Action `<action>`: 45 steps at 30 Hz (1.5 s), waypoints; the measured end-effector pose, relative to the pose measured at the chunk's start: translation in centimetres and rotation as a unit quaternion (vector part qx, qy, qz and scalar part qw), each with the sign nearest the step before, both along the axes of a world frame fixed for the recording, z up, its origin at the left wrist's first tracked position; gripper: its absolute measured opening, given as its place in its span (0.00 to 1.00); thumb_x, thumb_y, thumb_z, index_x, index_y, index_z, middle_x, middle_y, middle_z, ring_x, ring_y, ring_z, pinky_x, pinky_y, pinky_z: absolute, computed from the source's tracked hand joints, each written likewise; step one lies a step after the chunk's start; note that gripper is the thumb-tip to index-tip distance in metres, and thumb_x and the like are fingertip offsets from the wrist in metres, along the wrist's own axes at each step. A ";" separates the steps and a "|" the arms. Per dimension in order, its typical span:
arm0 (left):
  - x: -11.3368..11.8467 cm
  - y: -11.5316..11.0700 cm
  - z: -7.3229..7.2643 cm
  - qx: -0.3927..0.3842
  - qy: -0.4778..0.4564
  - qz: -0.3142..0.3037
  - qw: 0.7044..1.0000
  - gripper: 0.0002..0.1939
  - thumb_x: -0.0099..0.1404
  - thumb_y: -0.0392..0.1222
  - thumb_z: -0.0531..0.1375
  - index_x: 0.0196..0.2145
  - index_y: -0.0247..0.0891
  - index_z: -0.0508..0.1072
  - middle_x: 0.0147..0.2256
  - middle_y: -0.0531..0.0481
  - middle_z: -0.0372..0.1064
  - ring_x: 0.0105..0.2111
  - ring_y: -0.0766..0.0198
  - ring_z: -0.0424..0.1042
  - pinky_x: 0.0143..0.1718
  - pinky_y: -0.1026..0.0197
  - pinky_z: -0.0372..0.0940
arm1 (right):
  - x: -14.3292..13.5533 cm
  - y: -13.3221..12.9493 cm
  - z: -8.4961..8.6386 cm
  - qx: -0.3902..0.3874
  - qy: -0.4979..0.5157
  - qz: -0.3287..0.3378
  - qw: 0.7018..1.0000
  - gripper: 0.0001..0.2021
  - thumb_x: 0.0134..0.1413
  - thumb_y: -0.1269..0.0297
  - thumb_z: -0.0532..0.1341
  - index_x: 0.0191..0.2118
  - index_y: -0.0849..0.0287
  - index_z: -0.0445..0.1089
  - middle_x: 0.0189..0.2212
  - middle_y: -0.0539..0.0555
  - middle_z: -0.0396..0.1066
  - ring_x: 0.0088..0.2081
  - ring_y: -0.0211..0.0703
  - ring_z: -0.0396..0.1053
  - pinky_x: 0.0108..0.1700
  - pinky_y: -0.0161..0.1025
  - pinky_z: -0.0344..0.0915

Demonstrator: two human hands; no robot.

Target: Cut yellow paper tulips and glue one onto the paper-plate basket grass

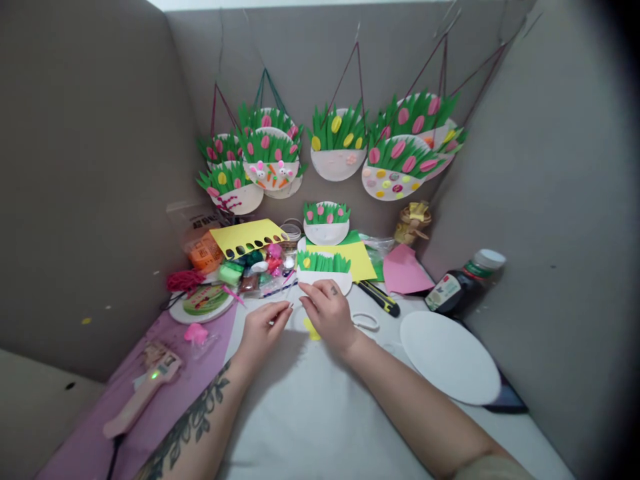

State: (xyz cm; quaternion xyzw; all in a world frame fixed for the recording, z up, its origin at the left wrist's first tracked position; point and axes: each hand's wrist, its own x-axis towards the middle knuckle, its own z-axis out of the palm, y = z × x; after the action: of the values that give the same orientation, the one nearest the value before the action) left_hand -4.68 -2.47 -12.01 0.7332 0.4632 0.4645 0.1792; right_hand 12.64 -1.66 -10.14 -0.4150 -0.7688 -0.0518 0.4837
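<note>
My left hand (266, 328) is over the middle of the table, its fingers pinched together; what they hold, if anything, is too small to name. To its right, my right hand (327, 313) has its thumb and forefinger close together near the lower edge of a white half-plate basket (330, 280) with green paper grass and a yellow oval. Whether that hand grips anything is hidden. Yellow paper pieces (313, 329) lie partly behind the right hand. White-handled scissors (366, 321) rest just right of it.
A glue gun (145, 393) with a green light lies left on purple paper. Coloured clay packs (250, 270) sit behind my left hand. A yellow-black cutter (379, 299), dark bottle (465, 283) and white oval plate (450, 357) are at right. Decorated baskets (339, 163) hang behind.
</note>
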 end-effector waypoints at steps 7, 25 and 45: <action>-0.1 -0.2 0.2 0.014 0.029 -0.003 0.999 0.10 0.61 0.43 0.57 0.36 0.39 0.76 0.35 0.45 0.76 0.34 0.62 0.74 0.36 0.62 0.68 | 0.4 0.2 0.0 -0.003 0.019 0.006 1.000 0.10 0.55 0.70 0.56 0.42 0.56 0.70 0.34 0.57 0.64 0.39 0.46 0.62 0.43 0.45 0.64; 0.3 -0.5 1.4 -0.192 -0.111 -0.080 0.972 0.13 0.60 0.47 0.56 0.34 0.35 0.75 0.25 0.49 0.73 0.23 0.67 0.68 0.26 0.66 0.65 | 1.6 0.3 0.4 -0.009 0.052 0.081 0.995 0.08 0.54 0.73 0.55 0.33 0.56 0.70 0.32 0.54 0.68 0.38 0.43 0.63 0.42 0.43 0.62; -0.1 0.0 0.4 -0.016 -0.008 -0.006 1.000 0.11 0.61 0.45 0.56 0.35 0.37 0.76 0.34 0.45 0.75 0.31 0.63 0.72 0.32 0.63 0.67 | 4.1 1.7 2.2 -0.083 0.021 0.129 0.988 0.04 0.53 0.66 0.60 0.29 0.58 0.71 0.33 0.54 0.67 0.39 0.42 0.64 0.44 0.43 0.61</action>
State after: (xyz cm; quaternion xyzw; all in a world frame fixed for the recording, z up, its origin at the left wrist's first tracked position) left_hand -4.74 -2.51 -11.58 0.7289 0.4649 0.4620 0.1978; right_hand 16.79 0.08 -7.97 -0.3523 -0.8070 0.0834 0.4665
